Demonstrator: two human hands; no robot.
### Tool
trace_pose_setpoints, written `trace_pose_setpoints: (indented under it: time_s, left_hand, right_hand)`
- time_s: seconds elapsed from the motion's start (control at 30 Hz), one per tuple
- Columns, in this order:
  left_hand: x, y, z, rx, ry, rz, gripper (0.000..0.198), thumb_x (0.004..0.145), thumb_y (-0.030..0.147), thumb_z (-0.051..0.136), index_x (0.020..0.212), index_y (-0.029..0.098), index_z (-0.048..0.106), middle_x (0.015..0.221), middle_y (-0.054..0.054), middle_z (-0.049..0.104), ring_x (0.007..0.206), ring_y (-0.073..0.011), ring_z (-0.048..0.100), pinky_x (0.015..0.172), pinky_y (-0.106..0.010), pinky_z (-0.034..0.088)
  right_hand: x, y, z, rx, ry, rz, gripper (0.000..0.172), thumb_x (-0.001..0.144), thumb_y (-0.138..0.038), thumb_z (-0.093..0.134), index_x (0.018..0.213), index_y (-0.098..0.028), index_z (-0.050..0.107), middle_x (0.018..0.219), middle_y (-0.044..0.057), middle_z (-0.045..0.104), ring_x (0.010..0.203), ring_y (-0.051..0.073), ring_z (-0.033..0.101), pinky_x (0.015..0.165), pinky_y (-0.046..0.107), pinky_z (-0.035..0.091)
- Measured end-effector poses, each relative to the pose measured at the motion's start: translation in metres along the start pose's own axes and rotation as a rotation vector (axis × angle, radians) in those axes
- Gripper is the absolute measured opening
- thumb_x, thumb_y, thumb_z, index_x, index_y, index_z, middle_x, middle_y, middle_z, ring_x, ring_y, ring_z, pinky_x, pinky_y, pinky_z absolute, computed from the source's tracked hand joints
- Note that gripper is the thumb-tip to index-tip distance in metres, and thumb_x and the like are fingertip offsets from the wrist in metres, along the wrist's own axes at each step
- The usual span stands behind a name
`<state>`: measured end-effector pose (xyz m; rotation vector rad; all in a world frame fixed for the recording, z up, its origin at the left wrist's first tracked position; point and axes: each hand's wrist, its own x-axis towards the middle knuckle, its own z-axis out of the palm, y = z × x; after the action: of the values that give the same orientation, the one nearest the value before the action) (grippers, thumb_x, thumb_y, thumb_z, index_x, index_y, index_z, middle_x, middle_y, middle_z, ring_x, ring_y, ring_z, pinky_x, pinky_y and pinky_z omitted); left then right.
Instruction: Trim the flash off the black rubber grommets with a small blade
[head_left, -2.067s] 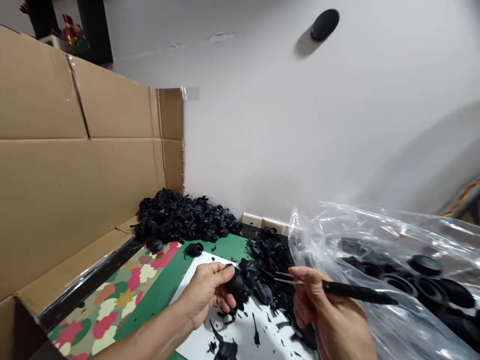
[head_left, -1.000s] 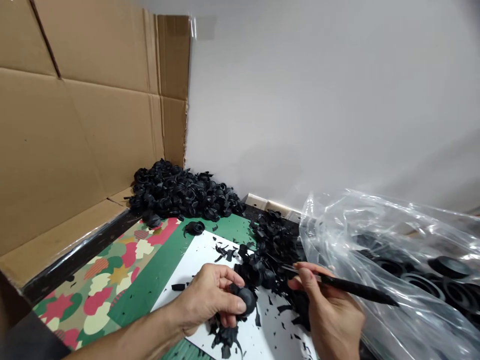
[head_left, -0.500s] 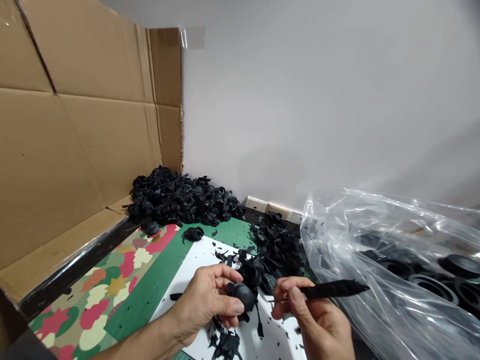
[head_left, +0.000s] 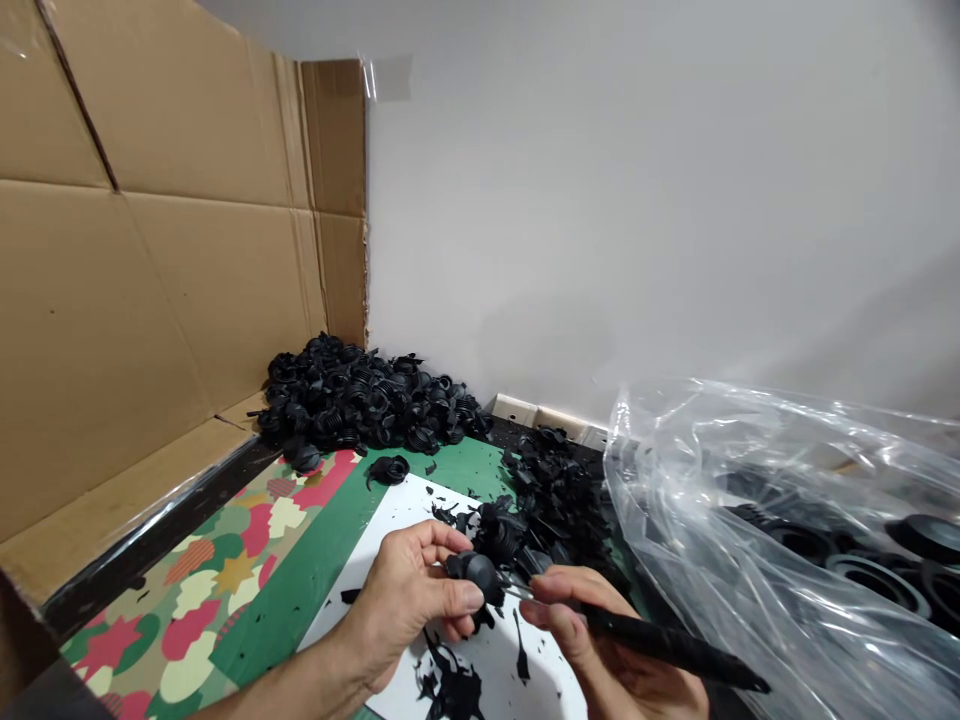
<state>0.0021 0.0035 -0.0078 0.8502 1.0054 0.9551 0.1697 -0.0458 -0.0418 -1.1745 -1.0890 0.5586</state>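
Between the thumb and fingers of my left hand (head_left: 409, 590) is a small, rounded black rubber part (head_left: 481, 574), dome side showing. My right hand (head_left: 592, 635) is closed around a slim tool (head_left: 675, 645) with a black-wrapped handle. Its thin metal tip points left and reaches the right edge of the rubber part; whether it touches is too small to tell. Black rubber scraps (head_left: 454, 690) lie on a white sheet (head_left: 375, 560) beneath both hands.
A large heap of black rubber parts (head_left: 367, 395) lies against the cardboard wall (head_left: 217, 270). Another dark pile of scraps (head_left: 559, 490) is behind my right hand. Clear plastic bag (head_left: 697, 450) at right holds black rings. A green mat (head_left: 300, 590) and patterned sheet (head_left: 217, 570) lie left.
The tool has swung: its handle now slopes down to the right and its tip has moved left to the rubber part. My right hand has come closer to my left.
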Motion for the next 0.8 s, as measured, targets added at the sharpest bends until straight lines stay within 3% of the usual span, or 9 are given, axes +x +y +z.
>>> trace_pose_setpoints:
  time_s: [0.17,0.33,0.4,0.5,0.63,0.7,0.8]
  left_hand:
    - [-0.002,0.000,0.001,0.008,-0.009,0.003,0.034,0.052,0.013,0.077,0.082,0.014,0.061,0.063,0.003,0.065,0.038,-0.0083,0.058,0.036,-0.017,0.043]
    - [-0.003,-0.001,0.001,-0.002,-0.026,0.012,0.031,0.053,0.012,0.074,0.080,0.014,0.062,0.061,0.003,0.065,0.038,-0.0083,0.057,0.037,-0.018,0.043]
    - [-0.003,0.000,0.001,-0.008,-0.044,0.013,0.028,0.054,0.011,0.073,0.080,0.014,0.062,0.062,0.003,0.065,0.038,-0.0081,0.057,0.039,-0.019,0.043]
    - [-0.003,0.002,0.000,-0.061,-0.069,-0.003,0.029,0.056,0.012,0.071,0.084,0.015,0.064,0.065,0.002,0.065,0.040,-0.0083,0.058,0.041,-0.019,0.043]
    - [0.000,0.005,-0.002,-0.189,-0.080,-0.043,0.039,0.058,0.012,0.068,0.097,0.016,0.066,0.063,0.002,0.063,0.044,-0.0096,0.059,0.044,-0.020,0.043]
    - [0.002,0.006,-0.003,-0.239,-0.081,-0.049,0.036,0.057,0.013,0.068,0.093,0.013,0.066,0.061,0.001,0.062,0.044,-0.0098,0.058,0.044,-0.020,0.042]
    - [0.004,0.007,-0.004,-0.252,-0.069,-0.055,0.034,0.060,0.021,0.075,0.091,0.013,0.064,0.060,0.001,0.061,0.042,-0.0077,0.054,0.043,-0.018,0.039]
  right_hand:
    - [0.000,-0.007,0.012,0.096,-0.130,-0.115,0.013,0.083,-0.037,0.067,0.082,-0.025,0.073,0.083,0.003,0.067,0.063,0.016,0.065,0.058,0.027,0.053]
    - [0.004,-0.011,0.014,0.041,-0.081,-0.220,0.012,0.082,-0.034,0.068,0.075,-0.026,0.073,0.073,0.001,0.067,0.066,0.016,0.063,0.064,0.026,0.048]
    - [0.006,-0.011,0.008,-0.031,0.037,-0.138,0.015,0.079,-0.039,0.070,0.075,-0.025,0.073,0.079,0.004,0.069,0.073,0.020,0.064,0.068,0.029,0.048]
    - [0.012,-0.012,-0.002,-0.078,0.160,0.121,0.030,0.076,-0.052,0.069,0.081,-0.022,0.070,0.082,0.004,0.069,0.074,0.020,0.062,0.068,0.029,0.047]
    - [0.014,-0.015,0.001,0.179,-0.056,0.307,0.039,0.078,-0.058,0.064,0.072,-0.020,0.063,0.057,-0.003,0.058,0.049,0.012,0.051,0.055,0.025,0.042]
    - [0.011,-0.016,0.008,0.180,-0.124,0.341,0.040,0.076,-0.059,0.066,0.071,-0.019,0.062,0.052,-0.005,0.052,0.045,0.010,0.046,0.048,0.023,0.038]
    - [0.004,-0.016,0.018,0.056,-0.126,0.314,0.040,0.072,-0.059,0.067,0.075,-0.019,0.064,0.054,-0.005,0.049,0.047,0.011,0.045,0.044,0.023,0.033]
